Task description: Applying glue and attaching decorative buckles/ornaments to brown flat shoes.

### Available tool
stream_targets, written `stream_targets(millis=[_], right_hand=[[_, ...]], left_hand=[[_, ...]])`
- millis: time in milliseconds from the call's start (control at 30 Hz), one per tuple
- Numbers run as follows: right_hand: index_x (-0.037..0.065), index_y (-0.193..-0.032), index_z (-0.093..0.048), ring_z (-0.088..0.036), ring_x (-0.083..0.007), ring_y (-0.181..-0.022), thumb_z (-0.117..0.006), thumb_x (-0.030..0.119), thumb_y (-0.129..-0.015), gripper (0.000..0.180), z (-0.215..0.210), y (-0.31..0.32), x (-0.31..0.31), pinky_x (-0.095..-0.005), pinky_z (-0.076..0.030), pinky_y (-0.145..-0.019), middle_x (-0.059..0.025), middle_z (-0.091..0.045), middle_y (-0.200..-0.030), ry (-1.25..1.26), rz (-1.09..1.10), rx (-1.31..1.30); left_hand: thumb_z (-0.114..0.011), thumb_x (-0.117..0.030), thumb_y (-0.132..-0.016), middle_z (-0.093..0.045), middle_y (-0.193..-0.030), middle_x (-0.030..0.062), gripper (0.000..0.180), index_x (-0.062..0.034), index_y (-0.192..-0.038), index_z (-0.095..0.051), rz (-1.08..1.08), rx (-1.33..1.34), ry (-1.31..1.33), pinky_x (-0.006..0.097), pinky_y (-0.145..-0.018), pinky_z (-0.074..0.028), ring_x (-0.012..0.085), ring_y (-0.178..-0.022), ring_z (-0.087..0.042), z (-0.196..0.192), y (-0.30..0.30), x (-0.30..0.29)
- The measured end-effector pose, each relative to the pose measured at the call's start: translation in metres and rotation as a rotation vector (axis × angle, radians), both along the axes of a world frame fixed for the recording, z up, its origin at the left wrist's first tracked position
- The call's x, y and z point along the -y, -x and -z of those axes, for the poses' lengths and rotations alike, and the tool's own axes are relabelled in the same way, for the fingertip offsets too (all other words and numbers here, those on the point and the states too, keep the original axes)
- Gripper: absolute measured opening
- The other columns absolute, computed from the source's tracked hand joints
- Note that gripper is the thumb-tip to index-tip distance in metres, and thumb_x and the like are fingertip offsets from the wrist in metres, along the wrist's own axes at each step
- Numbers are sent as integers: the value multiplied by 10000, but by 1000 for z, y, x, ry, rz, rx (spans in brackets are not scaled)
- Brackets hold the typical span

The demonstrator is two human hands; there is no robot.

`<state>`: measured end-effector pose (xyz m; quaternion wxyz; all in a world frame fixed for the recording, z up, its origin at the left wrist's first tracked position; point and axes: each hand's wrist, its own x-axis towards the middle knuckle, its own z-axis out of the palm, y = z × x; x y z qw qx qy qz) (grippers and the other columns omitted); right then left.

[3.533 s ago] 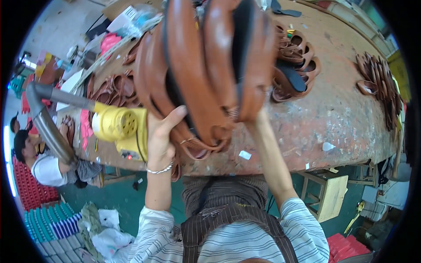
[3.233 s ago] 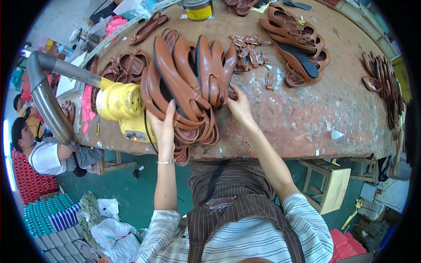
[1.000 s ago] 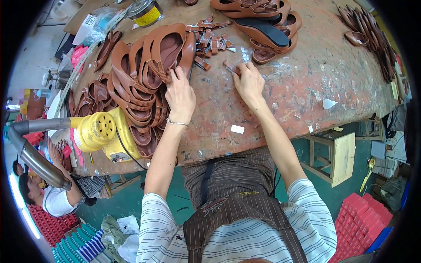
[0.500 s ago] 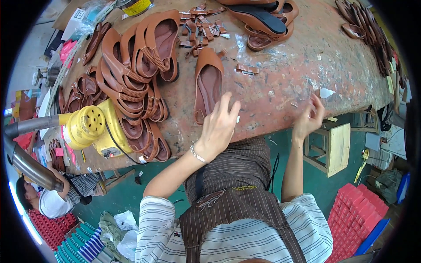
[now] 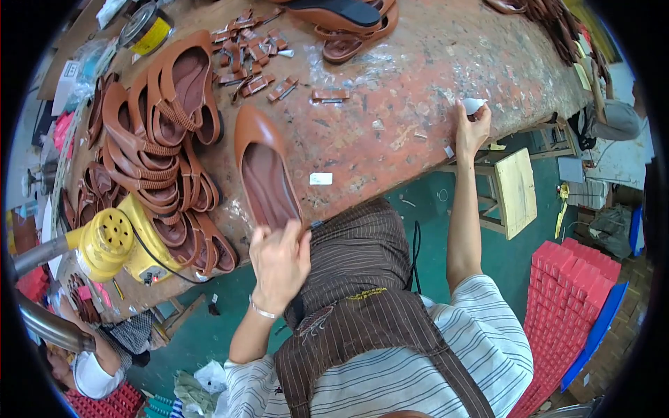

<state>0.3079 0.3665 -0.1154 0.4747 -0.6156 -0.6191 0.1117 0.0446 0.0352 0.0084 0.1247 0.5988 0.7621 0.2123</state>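
My left hand (image 5: 280,263) is closed on the heel end of a brown leather flat shoe (image 5: 268,171). The shoe lies at the table's near edge, its pointed toe facing away and to the left, its insole showing. Farther right, the fingers of my right hand (image 5: 474,131) pinch a small white bottle (image 5: 473,105) with a narrow tip, at the tabletop. A small white label (image 5: 320,178) rests just right of the shoe. Several brown bow pieces (image 5: 256,51) are scattered beyond the toe, and a single bow strip (image 5: 330,95) sits apart from them.
Brown slingback shoes (image 5: 143,150) are heaped on the left, beside a yellow machine (image 5: 132,237). More shoes (image 5: 355,31) stand at the far side. A tin can (image 5: 146,29) is at the far left. Right of me are a wooden stool (image 5: 516,194) and stacked red blocks (image 5: 568,306).
My left hand has taken hold of the shoe's heel; the shoe has come nearer and turned slightly. My right hand has closed on the white bottle. The whole view has shifted.
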Motion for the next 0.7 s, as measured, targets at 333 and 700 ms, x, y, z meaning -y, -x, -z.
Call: stream_targets(millis=[333, 700], right_hand=[[-22, -923, -665, -607, -130, -759, -682, 142, -847, 181, 7, -20, -12, -279, -472, -682, -66, -684, -848, 24, -174, -215], [17, -959, -695, -530, -80, -681, -725, 14, -755, 206, -52, 147, 160, -237, -437, -586, -18, -653, -822, 489, -1028, -282]], left_hand=[[-668, -169, -828, -544, -1110, 198, 380, 54, -1116, -558, -193, 416, 111, 366, -894, -439, 319, -1020, -559, 3, -20, 44], [-503, 54, -872, -520, -1056, 59, 188, 19, -1055, -474, -351, 2274, -1071, 296, -959, -408, 155, -1021, -519, 103, -8, -23]])
